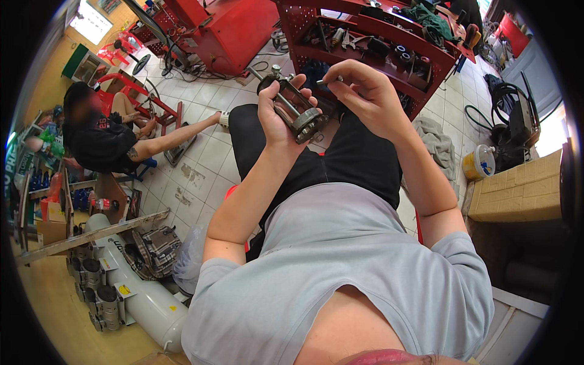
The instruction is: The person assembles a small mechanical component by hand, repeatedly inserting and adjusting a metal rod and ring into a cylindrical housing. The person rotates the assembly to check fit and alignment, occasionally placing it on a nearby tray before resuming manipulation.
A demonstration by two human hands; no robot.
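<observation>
My left hand [277, 120] is wrapped round a dark metal mechanical assembly [308, 125], held tilted above my lap. A shaft runs along the assembly, sticking out at its far left end, and a round, notched metal end faces near right. Its exact kind cannot be told. Up and to the right of it, my right hand [372, 97] pinches a small metal pin-like piece [322, 82] between thumb and fingertips. A gap separates this piece from the assembly. The fingers hide part of both things.
Ahead stands a red tool cart [365, 52] with tools and parts on its shelves. A person [97, 131] sits at the left by a red metal frame. A white cylindrical tank [137, 274] lies lower left. A yellow-labelled bucket [478, 162] stands right, near a grey cloth [435, 143].
</observation>
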